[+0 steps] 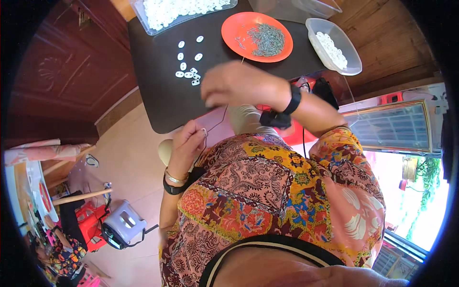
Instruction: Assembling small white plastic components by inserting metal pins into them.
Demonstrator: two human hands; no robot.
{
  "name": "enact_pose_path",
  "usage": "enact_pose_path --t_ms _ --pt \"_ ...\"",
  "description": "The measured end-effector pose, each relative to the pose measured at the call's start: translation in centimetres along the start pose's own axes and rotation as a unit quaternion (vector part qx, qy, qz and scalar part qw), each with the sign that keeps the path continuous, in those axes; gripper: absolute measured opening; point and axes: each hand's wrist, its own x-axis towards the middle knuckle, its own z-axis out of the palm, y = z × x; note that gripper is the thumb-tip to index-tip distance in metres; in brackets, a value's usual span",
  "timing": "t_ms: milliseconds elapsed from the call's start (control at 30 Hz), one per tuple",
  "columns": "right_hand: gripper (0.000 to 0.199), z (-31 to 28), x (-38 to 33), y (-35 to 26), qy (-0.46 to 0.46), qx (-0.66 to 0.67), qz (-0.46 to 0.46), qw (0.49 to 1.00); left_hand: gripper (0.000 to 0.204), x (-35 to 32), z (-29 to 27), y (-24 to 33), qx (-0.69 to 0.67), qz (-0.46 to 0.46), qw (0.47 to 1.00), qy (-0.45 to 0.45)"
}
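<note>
My left hand [187, 146] is closed in a pinch at the table's near edge. A small white piece [204, 131] shows at its fingertips, its kind too small to tell. A thin dark cord [218, 125] runs from there up toward my right hand [234, 85]. That hand hangs over the table, palm down and smeared by motion, so what its fingers hold cannot be made out. Just beyond it lies an orange plate [233, 45] with a heap of small grey metal pieces [267, 40]. Several white oval two-hole plastic pieces [189, 74] lie left of my right hand.
At the dark table's [155, 79] far side stands a clear tub [152, 29] full of white pieces. A smaller translucent tub [353, 52] with white pieces sits at the right. Dark wood panels [76, 71] rise on the left. A person's patterned sleeve [71, 248] shows lower left.
</note>
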Motion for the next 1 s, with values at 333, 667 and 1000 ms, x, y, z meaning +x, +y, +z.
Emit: enact_pose_path --t_ms 333,667,1000 --pt "0.019 -10.8 0.7 15.3 -0.007 -0.320 0.194 0.927 0.014 -1.8 -1.0 -1.3 -0.052 0.030 0.985 0.165" --pt "0.018 -8.2 2.0 19.8 -0.066 -0.359 0.139 0.921 0.011 -3.3 -1.4 -2.2 -0.154 0.035 0.970 0.185" --pt "0.018 -9.0 3.1 16.4 -0.104 -0.350 0.132 0.921 0.010 -4.4 -2.2 -3.1 -0.188 0.037 0.962 0.195"
